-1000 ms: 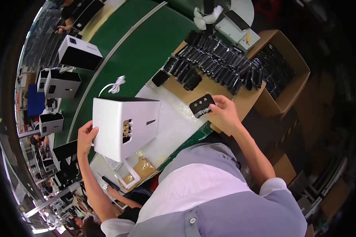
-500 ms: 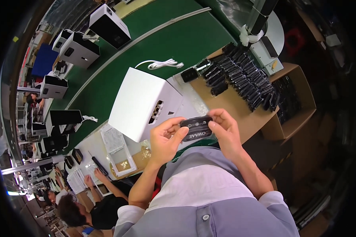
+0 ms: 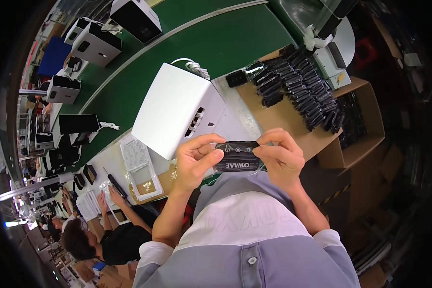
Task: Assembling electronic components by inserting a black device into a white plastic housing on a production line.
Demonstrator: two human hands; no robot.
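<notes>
A small black panel (image 3: 237,157) with rounded corners, a row of button icons and pale lettering hangs in front of my waist. My left hand (image 3: 197,161) pinches its left end between thumb and index finger. At its right end, my right hand (image 3: 282,156) grips the upper corner the same way. Just beyond my hands stands a white box-shaped appliance housing (image 3: 175,108), a slotted opening with connectors (image 3: 195,122) in its side. To the right of the housing, a big pile of black plastic-wrapped parts (image 3: 302,89) lies on a cardboard sheet (image 3: 254,103).
A white coiled cable (image 3: 197,68) lies behind the housing on the green conveyor (image 3: 129,72). An open carton (image 3: 372,117) with more wrapped parts stands at the right. White frames (image 3: 141,165) and a screwdriver (image 3: 114,185) lie left, near a co-worker (image 3: 125,240).
The black panel has turned more level and faces me more squarely. Both hands still pinch it, and the right fingers have shifted along its upper edge. The view has tilted slightly.
</notes>
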